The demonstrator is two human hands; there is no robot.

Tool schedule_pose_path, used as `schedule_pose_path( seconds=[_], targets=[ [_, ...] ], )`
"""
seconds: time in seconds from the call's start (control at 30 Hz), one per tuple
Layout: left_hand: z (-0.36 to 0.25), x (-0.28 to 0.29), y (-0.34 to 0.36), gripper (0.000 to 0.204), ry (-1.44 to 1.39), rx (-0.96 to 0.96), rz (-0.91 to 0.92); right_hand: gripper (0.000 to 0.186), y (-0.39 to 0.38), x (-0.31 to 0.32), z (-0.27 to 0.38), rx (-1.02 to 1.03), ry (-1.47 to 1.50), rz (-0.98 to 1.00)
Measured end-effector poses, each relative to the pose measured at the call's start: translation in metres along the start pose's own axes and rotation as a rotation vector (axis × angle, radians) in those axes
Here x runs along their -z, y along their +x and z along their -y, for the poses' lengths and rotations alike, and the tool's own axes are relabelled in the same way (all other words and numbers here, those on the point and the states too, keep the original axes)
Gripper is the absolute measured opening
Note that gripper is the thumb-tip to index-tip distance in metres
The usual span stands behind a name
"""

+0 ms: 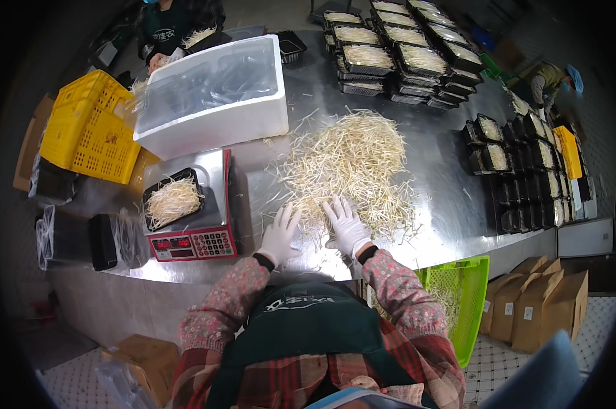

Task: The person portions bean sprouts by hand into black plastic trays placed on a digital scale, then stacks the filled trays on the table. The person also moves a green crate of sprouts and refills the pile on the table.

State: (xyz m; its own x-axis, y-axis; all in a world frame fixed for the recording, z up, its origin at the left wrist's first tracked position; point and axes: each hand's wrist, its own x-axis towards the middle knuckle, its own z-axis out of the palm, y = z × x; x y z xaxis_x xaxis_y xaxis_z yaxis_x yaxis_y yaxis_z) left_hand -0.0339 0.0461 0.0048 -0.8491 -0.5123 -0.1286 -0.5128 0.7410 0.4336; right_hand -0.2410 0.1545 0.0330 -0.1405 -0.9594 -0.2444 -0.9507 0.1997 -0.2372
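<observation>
A loose heap of bean sprouts (pixel 352 160) lies on the steel table in front of me. My left hand (pixel 279 235), in a white glove, rests at the heap's near left edge with its fingers spread. My right hand (pixel 347 226), gloved alike, reaches to the near edge of the heap with fingers stretched out over the sprouts. Neither hand holds anything. Left of them stands a red-rimmed digital scale (pixel 195 240). On its pan sits a black tray (pixel 199 183) filled with bean sprouts (pixel 173 202).
A white foam box (pixel 212 129) with clear plastic inside stands beyond the scale, beside yellow crates (pixel 93 133). Filled black trays (pixel 424 58) are stacked far right, with more stacks (pixel 526 177) nearer. A green basket (pixel 468 320) stands below the table. Co-workers work at far left and far right.
</observation>
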Motion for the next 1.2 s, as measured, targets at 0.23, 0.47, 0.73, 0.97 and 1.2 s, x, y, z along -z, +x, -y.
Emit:
schedule_pose_path(
  seconds=[0.23, 0.47, 0.73, 0.97, 1.2],
  targets=[
    [0.030, -0.010, 0.075, 0.056, -0.027, 0.061, -0.061, 0.066, 0.074, -0.012, -0.028, 0.048, 0.047, -0.008],
    [0.071, 0.014, 0.051, 0.031, -0.139, 0.207, -0.191, 0.033, 0.105, 0.027, -0.053, 0.031, 0.250, -0.184],
    [0.066, 0.011, 0.045, 0.040, -0.075, 0.290, -0.106, 0.075, 0.161, 0.018, -0.040, -0.031, 0.022, 0.089],
    [0.055, 0.017, 0.002, 0.020, -0.320, 0.049, -0.302, 0.026, 0.121, 0.046, -0.065, -0.113, 0.508, -0.149],
    [0.001, -0.004, -0.006, 0.039, -0.221, -0.066, -0.371, 0.056, 0.068, 0.034, -0.010, 0.119, 0.415, 0.019]
  ],
)
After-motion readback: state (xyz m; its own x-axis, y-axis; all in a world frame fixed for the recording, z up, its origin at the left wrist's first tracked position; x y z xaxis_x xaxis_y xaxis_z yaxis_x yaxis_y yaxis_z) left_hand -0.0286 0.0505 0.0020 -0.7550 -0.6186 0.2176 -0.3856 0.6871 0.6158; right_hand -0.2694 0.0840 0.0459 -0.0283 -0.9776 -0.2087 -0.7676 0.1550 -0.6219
